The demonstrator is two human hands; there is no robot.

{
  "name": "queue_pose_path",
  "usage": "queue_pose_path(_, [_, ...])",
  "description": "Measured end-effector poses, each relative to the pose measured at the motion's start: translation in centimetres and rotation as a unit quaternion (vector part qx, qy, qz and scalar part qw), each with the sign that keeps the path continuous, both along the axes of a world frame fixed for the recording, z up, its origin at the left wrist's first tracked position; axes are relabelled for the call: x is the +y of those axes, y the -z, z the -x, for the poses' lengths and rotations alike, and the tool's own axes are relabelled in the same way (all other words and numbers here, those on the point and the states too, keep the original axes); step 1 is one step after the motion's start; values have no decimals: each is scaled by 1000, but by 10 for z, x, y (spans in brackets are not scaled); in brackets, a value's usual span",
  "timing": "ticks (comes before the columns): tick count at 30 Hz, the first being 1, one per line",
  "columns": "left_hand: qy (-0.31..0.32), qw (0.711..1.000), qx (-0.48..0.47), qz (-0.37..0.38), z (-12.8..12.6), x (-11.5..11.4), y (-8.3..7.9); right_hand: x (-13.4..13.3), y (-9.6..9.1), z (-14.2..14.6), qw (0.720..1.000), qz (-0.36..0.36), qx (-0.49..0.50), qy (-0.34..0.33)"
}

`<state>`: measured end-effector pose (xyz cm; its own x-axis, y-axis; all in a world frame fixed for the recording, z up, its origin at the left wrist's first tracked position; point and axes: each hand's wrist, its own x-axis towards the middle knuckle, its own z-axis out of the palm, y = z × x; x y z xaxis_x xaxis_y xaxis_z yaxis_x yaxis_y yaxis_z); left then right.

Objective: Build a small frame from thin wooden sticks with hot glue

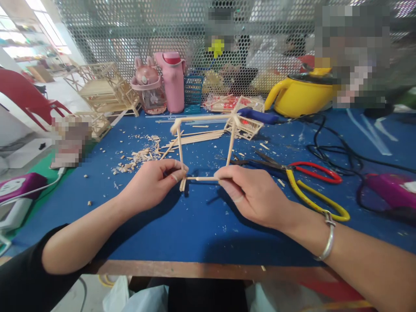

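Between my two hands a small frame of thin wooden sticks point(204, 118) is held up over the blue table top. My left hand point(154, 180) pinches its near left corner, where several stick ends meet. The thumb and fingers of my right hand point(248, 186) close on the near right corner, at the end of the front stick point(206, 178). Behind the frame lie a bundle of loose sticks point(201, 138) and a heap of cut stick bits point(143, 154). Just right of my right hand rest scissors point(294, 173) with red and yellow handles.
A blue glue gun point(258, 116) lies by a small stick basket point(248, 128). Farther back stand a yellow pot point(303, 95), a pink bottle point(173, 84), a clear rabbit-eared bottle point(151, 93) and stick shelves point(104, 89). Black cable point(320, 141) loops at the right. Perforated metal mesh point(130, 30) closes the back.
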<state>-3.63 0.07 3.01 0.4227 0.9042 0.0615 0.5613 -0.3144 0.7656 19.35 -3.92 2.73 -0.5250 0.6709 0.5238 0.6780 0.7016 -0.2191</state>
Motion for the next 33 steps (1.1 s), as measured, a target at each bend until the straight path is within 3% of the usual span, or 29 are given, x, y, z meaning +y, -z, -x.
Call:
queue_pose_path(3, [9,986,-65,153,-2,-5,-3,-3,-8,-3,997,26,67,20])
queue_pose_path(5, [10,966,-87,244,-3,-8,-2,-3,-12,-3,989,87,111,34])
queue_pose_path(7, [-2,958,-71,277,-3,-9,0,-1,-13,-3,974,167,149,41])
queue_pose_path(10, [-33,985,19,168,0,-9,3,2,-14,-3,960,221,165,53])
queue_pose_path(12, [-41,995,76,49,4,-9,1,2,-16,-4,965,203,151,63])
queue_pose_path(14, [-28,996,82,-23,8,-11,-3,2,-18,-4,972,176,136,71])
queue_pose_path(19, [52,996,76,9,12,-18,-7,-1,-18,3,983,137,107,54])
queue_pose_path(24, [32,997,73,15,7,-17,3,-1,-9,11,994,100,42,-1])
queue_pose_path(33, [50,998,41,8,7,-12,7,-3,-2,17,994,107,5,-1])
